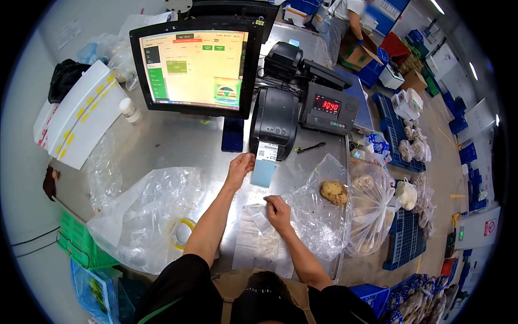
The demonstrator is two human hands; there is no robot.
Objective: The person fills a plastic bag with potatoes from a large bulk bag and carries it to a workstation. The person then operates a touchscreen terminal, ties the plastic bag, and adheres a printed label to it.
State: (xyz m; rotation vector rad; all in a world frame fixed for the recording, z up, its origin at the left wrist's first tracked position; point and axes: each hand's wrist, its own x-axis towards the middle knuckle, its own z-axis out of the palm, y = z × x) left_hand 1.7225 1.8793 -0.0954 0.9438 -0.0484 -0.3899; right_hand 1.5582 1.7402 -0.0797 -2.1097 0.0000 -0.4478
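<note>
A printed label (264,164) with a pale blue lower part hangs from the mouth of the black label printer (274,119). My left hand (240,169) is closed, its fingertips at the label's left edge just below the printer. My right hand (278,214), fingers curled together, pinches the top of a clear flat plastic bag (249,243) on the steel table (178,137). To its right, a brown potato (334,193) lies on another clear plastic bag (318,227).
A monitor (197,67) stands behind, with a scale display (329,108) reading 30.40 to its right. A phone (232,135), a pen (311,147), a white bottle (130,110) and a tape roll (183,233) lie about. A co-worker (345,21) handles a cardboard box (362,53).
</note>
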